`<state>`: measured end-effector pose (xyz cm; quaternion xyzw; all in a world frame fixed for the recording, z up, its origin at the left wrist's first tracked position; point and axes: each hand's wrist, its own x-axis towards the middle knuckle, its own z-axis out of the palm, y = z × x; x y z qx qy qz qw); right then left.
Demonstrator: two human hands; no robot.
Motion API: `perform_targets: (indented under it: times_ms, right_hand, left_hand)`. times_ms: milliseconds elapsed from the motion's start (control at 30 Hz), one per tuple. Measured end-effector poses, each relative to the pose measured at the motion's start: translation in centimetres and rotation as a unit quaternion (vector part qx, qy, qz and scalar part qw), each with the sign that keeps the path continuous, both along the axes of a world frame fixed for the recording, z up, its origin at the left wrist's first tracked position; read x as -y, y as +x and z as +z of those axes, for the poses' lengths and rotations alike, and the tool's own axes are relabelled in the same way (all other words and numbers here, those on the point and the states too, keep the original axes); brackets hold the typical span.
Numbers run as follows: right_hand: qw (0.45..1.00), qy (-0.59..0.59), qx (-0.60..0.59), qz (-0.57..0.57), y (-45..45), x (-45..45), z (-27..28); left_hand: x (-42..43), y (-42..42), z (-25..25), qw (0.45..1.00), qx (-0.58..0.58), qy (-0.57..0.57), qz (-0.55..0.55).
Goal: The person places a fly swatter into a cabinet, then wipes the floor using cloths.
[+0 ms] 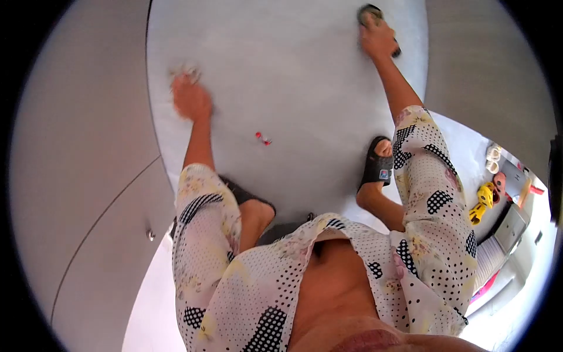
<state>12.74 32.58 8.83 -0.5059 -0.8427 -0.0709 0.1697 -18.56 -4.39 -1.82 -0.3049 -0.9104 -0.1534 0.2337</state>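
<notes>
My left hand [192, 98] reaches forward over the pale floor [281, 76], blurred by motion. Its fingers look closed around a small pale greyish thing [186, 73], too smeared to name. Farther forward on the right, my right hand [378, 39] grips a dark, long, shoe-like object [369, 12] with a rounded end. Most of that object is hidden under the hand. Between the two arms, small red and whitish bits [263, 139] lie on the floor, nearer my feet.
My feet wear dark open-toed slippers [375, 167]. Grey panels [88, 146] rise on the left, one with a small metal knob [151, 235]; another grey surface [481, 64] stands right. Yellow shoes [482, 202], white shoes [493, 158] and a grey box [516, 176] sit at the right.
</notes>
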Motion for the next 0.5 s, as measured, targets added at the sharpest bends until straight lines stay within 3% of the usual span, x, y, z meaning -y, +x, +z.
perform_targets:
  times_ms: [33,67,100,133,233,267,300,333,433,467,500]
  right_hand:
    - [0.995,0.080,0.002,0.055,-2.4,1.4,-0.7]
    - [0.992,0.084,0.005,0.099,-4.8,3.5,-1.0]
    - [0.988,0.080,-0.008,0.135,-6.9,6.2,-0.8]
    - [0.982,0.060,-0.001,0.178,-7.6,7.9,-1.5]
    - [0.969,0.024,0.021,0.244,-7.7,13.6,-4.1]
    - [0.963,-0.064,0.066,0.253,-7.1,15.9,-3.4]
    - [0.957,-0.073,0.070,0.273,-6.3,17.3,-6.0]
    - [0.943,-0.091,0.010,0.319,-4.7,18.7,-8.6]
    - [0.879,-0.334,-0.002,0.339,-0.9,20.4,-11.0]
    - [0.838,-0.399,-0.088,0.361,0.3,18.7,-13.2]
    - [0.841,-0.423,-0.085,0.328,1.7,16.5,-14.0]
  left_hand:
    - [-1.7,2.2,3.4,0.999,0.040,0.009,-0.011]
    - [-2.9,1.6,2.0,0.993,0.041,0.081,-0.078]
    - [-3.5,3.5,3.1,0.993,-0.009,0.058,-0.102]
    - [-4.5,6.1,4.5,0.991,0.040,0.053,-0.116]
    - [-3.9,10.5,2.3,0.977,0.083,0.027,-0.194]
    - [-3.2,11.8,2.3,0.969,0.124,0.017,-0.215]
    - [-2.6,12.8,1.2,0.961,0.148,0.015,-0.232]
    - [-1.7,13.8,-0.4,0.953,0.172,0.013,-0.249]
    - [1.2,16.6,-3.9,0.910,0.283,-0.025,-0.301]
    - [1.7,17.2,-5.0,0.885,0.346,-0.009,-0.313]
    - [2.1,17.5,-6.2,0.855,0.407,0.007,-0.322]
